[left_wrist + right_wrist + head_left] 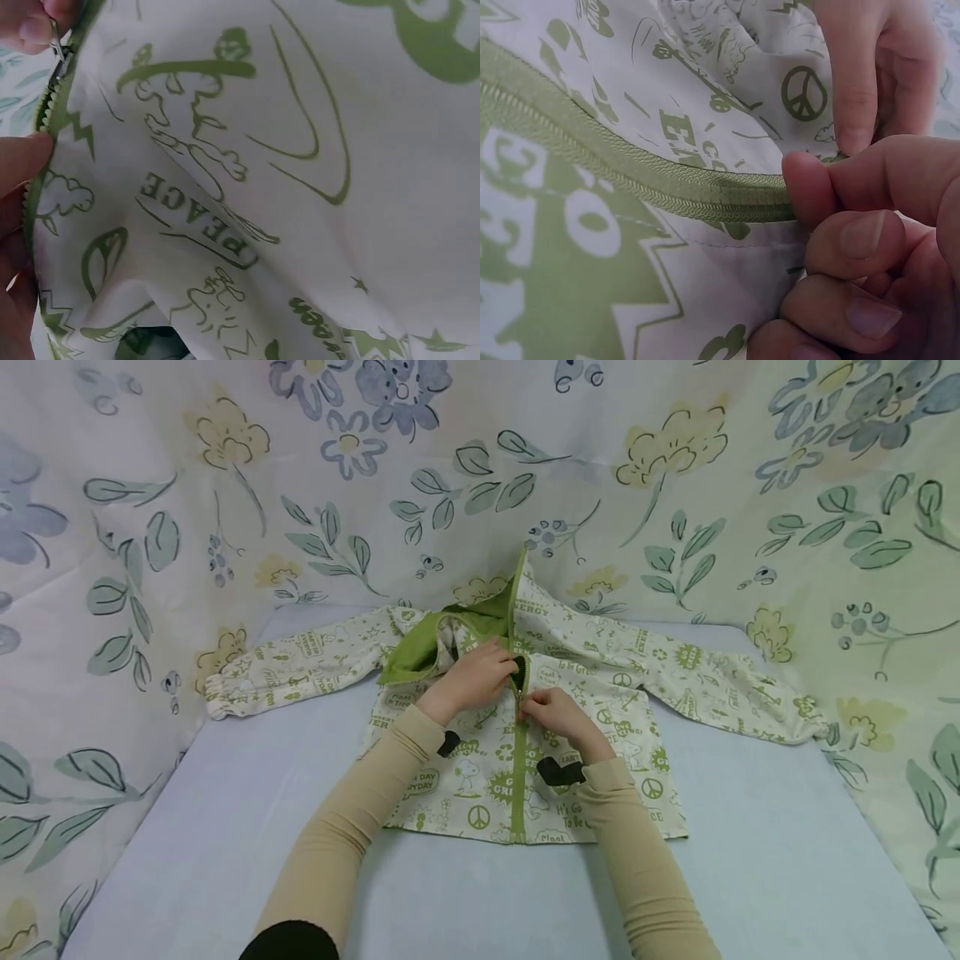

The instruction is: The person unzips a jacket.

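Note:
A white hooded jacket (468,802) with green print lies spread on the table, its green zipper (518,777) running down the middle. The zipper is closed below the hands and parted above them. My left hand (478,677) pinches the jacket's front edge along the parted zipper teeth; its fingers (22,165) show at the left of the left wrist view. Just below and to the right, my right hand (558,714) pinches the metal zipper pull (58,45) between thumb and forefinger. In the right wrist view, the right hand's thumb and finger (810,187) hide the slider.
Both sleeves stretch outward, the left sleeve (300,668) and the right sleeve (727,697). The green-lined hood (420,647) lies folded open at the top. Behind stands a floral curtain (480,485). The pale table (247,827) extends around the jacket.

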Tool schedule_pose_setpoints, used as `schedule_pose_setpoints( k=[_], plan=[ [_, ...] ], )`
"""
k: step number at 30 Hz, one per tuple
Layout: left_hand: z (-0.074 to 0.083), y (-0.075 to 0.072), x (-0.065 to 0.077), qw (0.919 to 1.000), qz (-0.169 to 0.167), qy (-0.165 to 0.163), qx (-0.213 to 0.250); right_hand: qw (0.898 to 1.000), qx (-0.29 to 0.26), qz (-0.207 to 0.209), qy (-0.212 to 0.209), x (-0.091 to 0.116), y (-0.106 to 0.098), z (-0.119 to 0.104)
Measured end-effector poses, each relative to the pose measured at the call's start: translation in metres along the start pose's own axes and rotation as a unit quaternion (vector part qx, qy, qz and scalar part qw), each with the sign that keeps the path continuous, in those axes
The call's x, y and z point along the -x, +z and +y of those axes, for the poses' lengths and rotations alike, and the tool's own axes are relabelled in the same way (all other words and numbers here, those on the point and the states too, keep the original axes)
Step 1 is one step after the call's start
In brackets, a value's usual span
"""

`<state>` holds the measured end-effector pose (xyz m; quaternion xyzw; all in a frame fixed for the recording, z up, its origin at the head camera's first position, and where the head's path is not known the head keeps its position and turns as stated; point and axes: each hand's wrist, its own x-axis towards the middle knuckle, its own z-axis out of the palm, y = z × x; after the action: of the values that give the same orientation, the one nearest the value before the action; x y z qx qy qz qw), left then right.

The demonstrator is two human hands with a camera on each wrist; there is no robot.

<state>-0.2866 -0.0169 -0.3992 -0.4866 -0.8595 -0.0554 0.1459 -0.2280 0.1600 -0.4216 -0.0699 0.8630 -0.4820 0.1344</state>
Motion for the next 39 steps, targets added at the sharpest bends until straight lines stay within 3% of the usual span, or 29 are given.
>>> schedule_pose_setpoints(
  k=[4,10,16,28,39],
  plan=[
    [-0.0011,0.0032,0.0021,0.9994,-0.002,-0.015,0.03,1.0,0.002,0.0,0.006,-0.0008,0.0011,0.0036],
    [-0.0038,0.0071,0.0026,0.995,-0.033,-0.051,0.079,1.0,0.003,-0.01,0.012,-0.0024,0.0033,0.0082],
    [-0.0045,0.0092,0.0015,0.9899,-0.049,-0.084,0.103,1.0,-0.004,-0.02,0.012,-0.0014,0.0043,0.0075],
    [-0.0043,0.0077,-0.0028,0.9921,-0.035,-0.094,0.075,1.0,-0.008,-0.02,0.021,0.0007,0.0063,0.0059],
    [-0.0039,0.0075,-0.0031,0.9905,-0.035,-0.107,0.079,0.999,-0.022,-0.021,0.022,0.0042,0.0098,0.0076]
  ],
)
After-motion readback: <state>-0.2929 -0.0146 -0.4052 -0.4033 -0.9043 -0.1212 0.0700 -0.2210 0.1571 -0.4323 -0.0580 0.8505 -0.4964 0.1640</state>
